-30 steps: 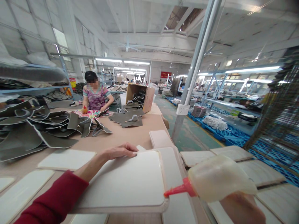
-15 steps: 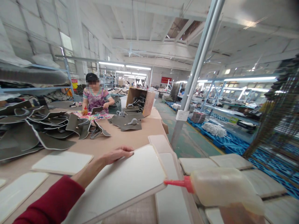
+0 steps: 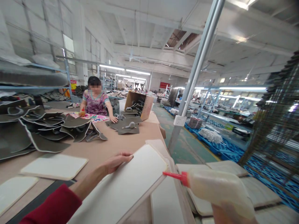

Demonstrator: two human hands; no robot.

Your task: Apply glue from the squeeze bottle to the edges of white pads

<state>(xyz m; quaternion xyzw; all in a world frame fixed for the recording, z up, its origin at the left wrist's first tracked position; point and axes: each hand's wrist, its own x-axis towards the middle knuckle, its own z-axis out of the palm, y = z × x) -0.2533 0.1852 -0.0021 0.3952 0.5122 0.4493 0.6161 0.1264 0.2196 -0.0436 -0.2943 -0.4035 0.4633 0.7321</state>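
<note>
My left hand (image 3: 118, 162) grips the far left edge of a white rounded-corner board (image 3: 130, 183), thumb on top and the fingers partly hidden beneath. The board is tilted above the table. A translucent squeeze bottle (image 3: 219, 188) with a red nozzle lies sideways in my right hand (image 3: 227, 213), which is partly cut off by the lower frame edge. The nozzle tip is at the board's right edge, close to its far right corner; whether it touches I cannot tell.
More white boards lie on the brown table (image 3: 116, 140) at left and in stacks (image 3: 259, 189) at right. Dark grey pieces (image 3: 46, 130) are heaped at left. A co-worker (image 3: 97, 99) sits across, near a tipped carton (image 3: 147, 107). A metal post (image 3: 187, 99) stands by the table's right edge.
The board has turned slightly, and the bottle has shifted a little up and left in view. The co-worker's hand has moved from a dark piece down onto the flat dark pieces beside the carton.
</note>
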